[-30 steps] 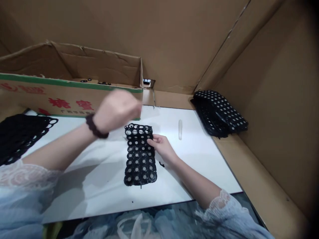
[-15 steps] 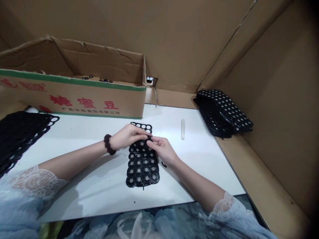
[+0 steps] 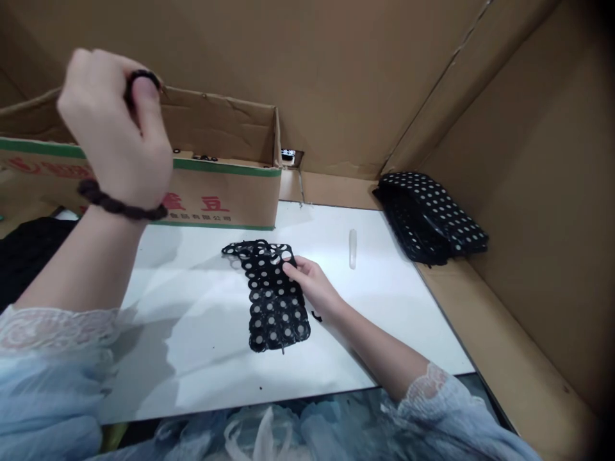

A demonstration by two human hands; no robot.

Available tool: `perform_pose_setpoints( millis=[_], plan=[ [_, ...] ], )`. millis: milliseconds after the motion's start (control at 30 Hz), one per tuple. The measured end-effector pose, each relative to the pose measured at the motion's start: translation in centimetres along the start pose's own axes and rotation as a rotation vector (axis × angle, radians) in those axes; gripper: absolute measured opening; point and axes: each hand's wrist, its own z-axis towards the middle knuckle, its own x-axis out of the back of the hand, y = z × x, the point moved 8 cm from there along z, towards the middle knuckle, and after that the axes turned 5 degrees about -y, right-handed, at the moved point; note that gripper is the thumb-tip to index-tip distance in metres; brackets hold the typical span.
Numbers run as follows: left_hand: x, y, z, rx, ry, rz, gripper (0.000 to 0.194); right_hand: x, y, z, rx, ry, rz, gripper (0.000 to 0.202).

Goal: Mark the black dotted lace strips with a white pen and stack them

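My left hand (image 3: pixel 113 121) is raised in front of the open carton, its fingers closed on a small black ring (image 3: pixel 143 75) held by the thumb. My right hand (image 3: pixel 314 287) pinches the right edge of a black moulded sheet (image 3: pixel 271 307) with rows of round holes or pale discs. That sheet lies on the white table, its far end folded over to the left. A small curved black scrap (image 3: pixel 316 316) lies beside the sheet, close to my right wrist.
The cardboard carton (image 3: pixel 247 198) with red lettering holds some loose black rings (image 3: pixel 205 157). A pile of black sheets (image 3: pixel 29 256) lies at left, folded dotted sheets (image 3: pixel 435 218) at right. A translucent tube (image 3: pixel 352 248) lies on the table (image 3: pixel 384 320). Cardboard walls (image 3: pixel 346 89) enclose the table.
My left hand has left the sheet and risen up and left to the carton, carrying a black ring. The sheet's far end has flopped left. My right hand stays at its edge.
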Motion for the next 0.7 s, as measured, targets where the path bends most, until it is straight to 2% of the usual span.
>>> perform_pose_setpoints(
  millis=[67, 133, 200, 267, 300, 367, 400, 433, 500, 600, 700],
  plan=[
    [-2.0, -0.4, 1.2, -0.020, -0.161, 0.041, 0.038, -0.1, -0.1, 0.0, -0.018, -0.001, -0.004, 0.031],
    [-3.9, -0.4, 1.3, 0.002, -0.300, 0.056, 0.039, -0.1, 0.0, -0.2, -0.047, 0.001, -0.024, 0.036],
    [-4.1, 0.9, 0.4, -0.035, -0.294, 0.009, 0.042, -0.2, 0.4, -0.3, -0.095, -0.014, -0.044, 0.039],
    [-3.4, 3.9, -1.8, -0.198, -0.257, -0.107, 0.040, -0.2, 1.0, -0.4, -0.145, -0.033, -0.049, 0.038],
    [-3.2, 5.8, -3.5, -0.322, -0.279, -0.179, 0.033, -0.1, 1.3, -0.4, -0.163, -0.033, -0.041, 0.036],
    [-3.7, 10.2, -8.5, -0.714, -0.488, -0.314, 0.021, 0.2, 1.5, -0.3, -0.169, -0.018, -0.010, 0.031],
    [-4.3, 11.2, -10.7, -0.785, -0.592, -0.317, 0.023, 0.3, 1.5, -0.3, -0.160, -0.015, 0.015, 0.030],
    [-4.9, 11.5, -12.0, -0.780, -0.638, -0.309, 0.027, 0.4, 1.4, -0.2, -0.146, -0.018, 0.041, 0.029],
    [-6.3, 11.1, -13.4, -0.669, -0.699, -0.282, 0.034, 0.3, 1.0, -0.2, -0.111, -0.042, 0.077, 0.029],
    [-8.1, 9.9, -13.9, -0.477, -0.783, -0.363, 0.036, 0.2, 0.4, -0.2, -0.063, -0.058, 0.068, 0.030],
    [-9.3, 9.2, -13.9, -0.313, -0.884, -0.569, 0.033, -0.1, -0.4, -0.3, 0.002, -0.079, 0.009, 0.028]
  ],
)
